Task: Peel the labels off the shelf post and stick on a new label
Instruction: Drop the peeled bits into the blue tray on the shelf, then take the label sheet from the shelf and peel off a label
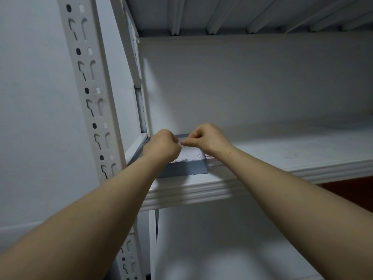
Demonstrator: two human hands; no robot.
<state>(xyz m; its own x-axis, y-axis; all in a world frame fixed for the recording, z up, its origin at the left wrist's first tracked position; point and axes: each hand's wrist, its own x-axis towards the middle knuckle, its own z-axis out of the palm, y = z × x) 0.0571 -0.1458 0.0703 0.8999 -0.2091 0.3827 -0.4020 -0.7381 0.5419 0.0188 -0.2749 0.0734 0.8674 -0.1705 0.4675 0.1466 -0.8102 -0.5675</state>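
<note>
A shallow grey tray (187, 168) sits at the left end of the white shelf board (282, 156), holding a white sheet (190, 153) with small scraps on it. Both my hands hover over the tray. My left hand (161, 145) and my right hand (207, 138) pinch the two ends of a small pale strip, apparently a label (181, 141), between their fingertips. The white slotted shelf post (90, 93) rises at the left, its front face bare of labels in view. Another post behind it (141, 110) shows a dull greyish patch.
A red-and-white label strip (214, 160) lies on the shelf beside the tray's right edge. The ribbed underside of an upper shelf (242, 15) hangs overhead. A lower shelf (222, 259) lies below. A pale wall (30, 118) stands left of the post.
</note>
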